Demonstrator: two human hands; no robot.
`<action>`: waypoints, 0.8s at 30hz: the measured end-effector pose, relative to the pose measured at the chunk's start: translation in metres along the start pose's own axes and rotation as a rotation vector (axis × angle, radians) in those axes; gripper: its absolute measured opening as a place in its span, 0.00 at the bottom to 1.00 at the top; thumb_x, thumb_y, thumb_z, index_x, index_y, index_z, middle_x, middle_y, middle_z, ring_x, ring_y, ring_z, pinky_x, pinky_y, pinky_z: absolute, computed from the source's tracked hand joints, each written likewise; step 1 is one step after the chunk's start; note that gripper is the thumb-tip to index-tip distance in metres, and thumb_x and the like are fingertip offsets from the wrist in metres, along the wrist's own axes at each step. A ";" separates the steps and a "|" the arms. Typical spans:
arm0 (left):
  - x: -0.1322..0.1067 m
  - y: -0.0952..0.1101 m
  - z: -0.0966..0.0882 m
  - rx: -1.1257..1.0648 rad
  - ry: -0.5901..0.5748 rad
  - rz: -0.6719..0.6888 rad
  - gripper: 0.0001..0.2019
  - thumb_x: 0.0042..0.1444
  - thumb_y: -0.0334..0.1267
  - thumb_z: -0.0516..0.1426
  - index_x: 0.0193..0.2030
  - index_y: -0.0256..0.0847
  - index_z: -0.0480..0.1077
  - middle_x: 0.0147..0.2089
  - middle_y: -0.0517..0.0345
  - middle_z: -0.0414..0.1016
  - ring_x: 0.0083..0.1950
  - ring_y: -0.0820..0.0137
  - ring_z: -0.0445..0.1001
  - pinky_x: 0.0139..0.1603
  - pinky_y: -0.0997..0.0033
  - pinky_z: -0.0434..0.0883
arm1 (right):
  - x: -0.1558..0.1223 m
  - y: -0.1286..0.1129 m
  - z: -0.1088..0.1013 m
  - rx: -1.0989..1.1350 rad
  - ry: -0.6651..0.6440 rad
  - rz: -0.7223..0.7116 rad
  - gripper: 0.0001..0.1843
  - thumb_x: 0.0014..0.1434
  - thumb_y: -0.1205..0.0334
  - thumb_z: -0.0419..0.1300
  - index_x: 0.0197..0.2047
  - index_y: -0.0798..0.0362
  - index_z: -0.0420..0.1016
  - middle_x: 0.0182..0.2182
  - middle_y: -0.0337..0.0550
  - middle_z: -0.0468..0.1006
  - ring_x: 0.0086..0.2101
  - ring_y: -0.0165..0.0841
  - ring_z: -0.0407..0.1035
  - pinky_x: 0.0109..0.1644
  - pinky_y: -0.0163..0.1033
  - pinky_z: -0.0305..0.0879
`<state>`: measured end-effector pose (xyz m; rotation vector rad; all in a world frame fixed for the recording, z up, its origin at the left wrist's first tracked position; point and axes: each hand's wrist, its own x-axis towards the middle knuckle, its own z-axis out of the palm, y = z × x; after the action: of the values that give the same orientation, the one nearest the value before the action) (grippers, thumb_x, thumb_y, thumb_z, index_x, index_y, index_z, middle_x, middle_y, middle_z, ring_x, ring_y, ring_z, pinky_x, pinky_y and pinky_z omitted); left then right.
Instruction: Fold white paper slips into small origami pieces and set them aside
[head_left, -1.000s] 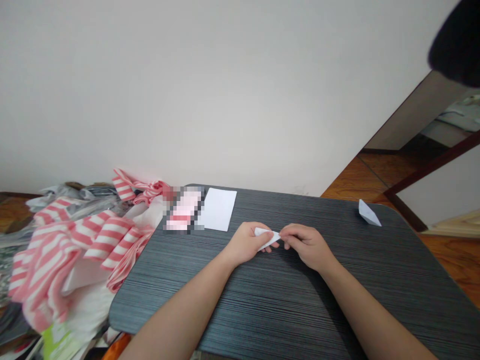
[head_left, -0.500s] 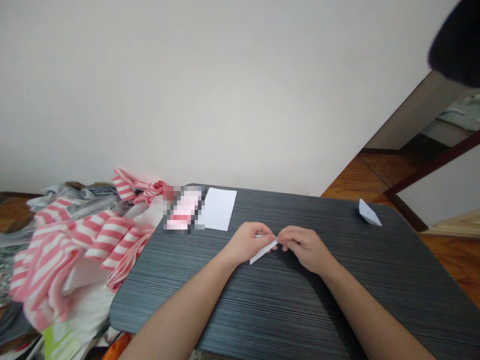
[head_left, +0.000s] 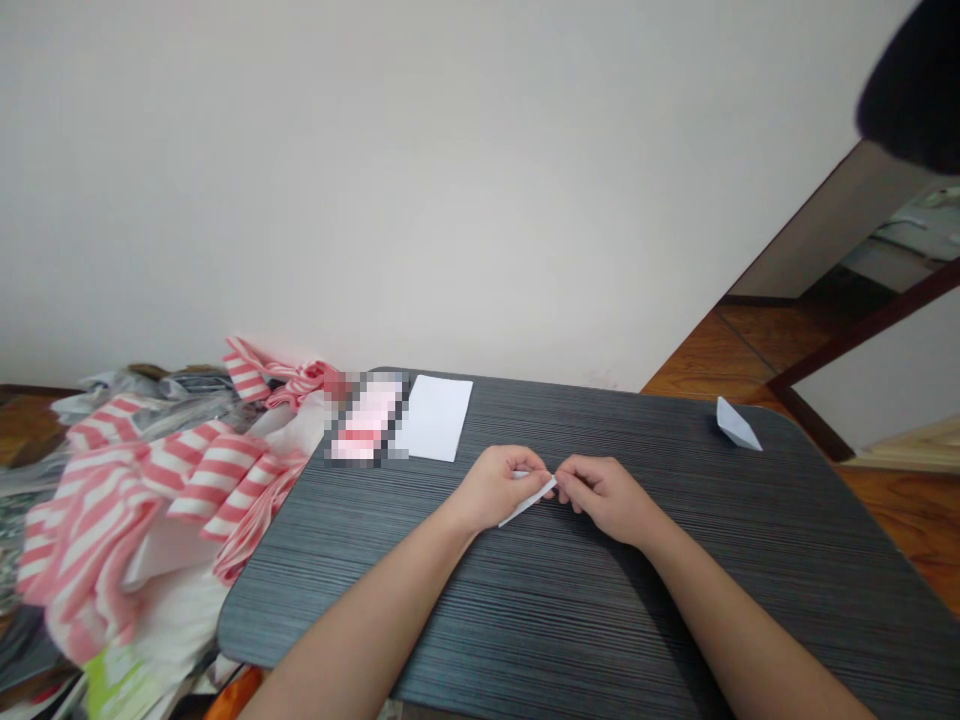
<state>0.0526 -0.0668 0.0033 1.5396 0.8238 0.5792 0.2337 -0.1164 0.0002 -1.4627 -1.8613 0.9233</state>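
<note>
Between my hands, above the middle of the dark table [head_left: 480, 620], is a narrow piece of folded white paper [head_left: 523, 507]. My left hand [head_left: 501, 487] is closed on it, thumb on the near face and fingers behind. My right hand [head_left: 606, 497] pinches the paper's right tip between thumb and forefinger. Part of the paper is hidden by the left fingers, so its whole shape does not show.
Flat white sheets [head_left: 437, 418] lie at the table's back left beside a blurred-out pinkish item [head_left: 369, 418]. A small folded paper piece [head_left: 738, 426] rests at the back right. Striped cloth [head_left: 217, 470] is heaped left of the table, and a wall [head_left: 480, 200] stands behind.
My right fingers have shifted slightly at the paper's tip, and the paper's visible face looks a little narrower. My left hand keeps its hold nearly unmoved.
</note>
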 end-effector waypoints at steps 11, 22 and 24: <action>-0.002 0.002 -0.003 0.066 -0.064 0.030 0.15 0.53 0.42 0.53 0.31 0.33 0.75 0.30 0.53 0.77 0.28 0.73 0.69 0.26 0.77 0.61 | 0.000 -0.001 0.001 -0.025 0.034 -0.046 0.13 0.61 0.64 0.49 0.27 0.54 0.70 0.20 0.37 0.70 0.21 0.27 0.64 0.27 0.32 0.58; -0.001 0.002 -0.001 0.067 -0.043 -0.001 0.17 0.53 0.46 0.53 0.32 0.34 0.75 0.30 0.52 0.77 0.26 0.74 0.68 0.25 0.77 0.60 | 0.001 -0.004 -0.002 -0.049 0.034 -0.073 0.12 0.60 0.64 0.50 0.29 0.54 0.72 0.22 0.37 0.71 0.24 0.28 0.64 0.29 0.32 0.58; -0.001 0.002 -0.001 0.036 -0.044 -0.031 0.18 0.53 0.48 0.52 0.34 0.34 0.75 0.31 0.51 0.77 0.25 0.74 0.67 0.23 0.78 0.59 | 0.000 -0.003 -0.003 -0.047 0.051 -0.064 0.12 0.60 0.64 0.50 0.28 0.54 0.71 0.21 0.37 0.70 0.23 0.28 0.64 0.28 0.32 0.58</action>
<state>0.0515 -0.0672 0.0054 1.5639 0.8267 0.5084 0.2347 -0.1164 0.0041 -1.4322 -1.8932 0.8101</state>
